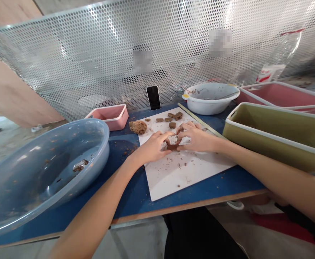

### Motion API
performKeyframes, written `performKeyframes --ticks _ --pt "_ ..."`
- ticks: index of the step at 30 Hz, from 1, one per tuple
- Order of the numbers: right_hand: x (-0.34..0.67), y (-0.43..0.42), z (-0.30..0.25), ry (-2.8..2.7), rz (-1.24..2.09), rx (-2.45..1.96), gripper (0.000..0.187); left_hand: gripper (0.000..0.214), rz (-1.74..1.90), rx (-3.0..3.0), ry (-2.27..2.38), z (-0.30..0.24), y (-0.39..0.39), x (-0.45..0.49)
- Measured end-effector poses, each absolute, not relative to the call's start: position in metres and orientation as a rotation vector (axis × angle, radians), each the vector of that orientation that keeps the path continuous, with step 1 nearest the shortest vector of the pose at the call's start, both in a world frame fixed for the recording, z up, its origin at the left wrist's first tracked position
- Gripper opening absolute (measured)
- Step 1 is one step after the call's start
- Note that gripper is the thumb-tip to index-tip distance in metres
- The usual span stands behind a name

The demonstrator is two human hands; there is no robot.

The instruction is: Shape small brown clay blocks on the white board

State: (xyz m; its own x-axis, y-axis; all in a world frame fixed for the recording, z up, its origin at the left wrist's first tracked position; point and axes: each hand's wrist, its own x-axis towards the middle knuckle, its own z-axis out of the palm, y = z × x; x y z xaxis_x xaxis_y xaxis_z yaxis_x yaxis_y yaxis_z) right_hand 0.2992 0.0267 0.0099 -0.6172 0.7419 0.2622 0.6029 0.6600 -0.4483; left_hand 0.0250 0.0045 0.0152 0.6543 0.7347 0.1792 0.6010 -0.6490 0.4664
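Between my two hands is a small brown piece of clay [173, 147], low on the white board [168, 180]. My left hand [155, 146] grips its left end with thumb and fingers curled. From the other side my right hand [191, 137] closes on the right end, fingers bent and thumb below. The fingers cover part of the piece. Beyond the hands several short clay blocks [172, 125] lie on the board, some clustered at its far edge. A rough brown lump [138, 127] sits at the board's left corner. Crumbs are scattered over the white surface.
On the left stands a large blue basin [103, 144], with a pink bin [121, 120] behind it. A phone [153, 97] leans on the perforated metal screen [92, 64]. To the right are a stick [200, 120], a white basin [208, 108], an olive bin [267, 140] and a bottle [281, 57].
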Motion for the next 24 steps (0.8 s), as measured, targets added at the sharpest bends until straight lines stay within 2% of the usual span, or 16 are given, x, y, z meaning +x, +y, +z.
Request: performKeyframes --ticks 9,15,24 --pt "0.2990 0.0237 0.0149 -2.486 0.449 -1.097 0.018 0.073 0.474 2.506 1.101 0.0154 0.0030 0.0239" --pt "0.3053 0.0294 0.0118 -2.485 0.388 -1.042 0.033 0.069 0.534 2.561 1.095 0.0130 0.0062 0.0221" --pt "0.3056 0.0305 0.0111 -2.516 0.342 -1.054 0.022 0.071 0.520 2.520 1.122 0.0094 0.0066 0.0206"
